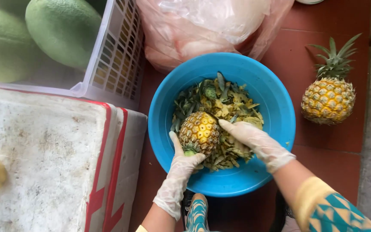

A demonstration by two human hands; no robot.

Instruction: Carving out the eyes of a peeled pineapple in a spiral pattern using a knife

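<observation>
Over the round blue plastic basin [275, 103] on the red tiled floor [323, 146], I see both gloved hands working a small yellow pineapple [199, 131] with green-tipped eyes. My left hand [181, 169] in its thin clear glove grips the fruit at its lower, stem end, fingers [176, 144] curled up around the side. My right hand [254, 139], gloved the same way, lies against the fruit's right flank with the fingers stretched toward the rind; whether they close on a blade I cannot tell, since nothing shows plainly there. The pineapple sits tilted above a heap of yellow-green peel and leaf scraps [232, 103] filling the basin's bottom.

I judge the step to be the paring of the rind, with most of the skin yet on. The next move calls for a steady hold by the left hand while the right works along the rind, scraps dropping into the basin.

A whole crowned pineapple [329, 96] stands apart at the right, a white foam box [44, 159] with red stripes at the left, a white slotted crate [117, 56] of large green fruits [63, 28] above it, and a pink plastic bag [202, 25] behind the basin.
</observation>
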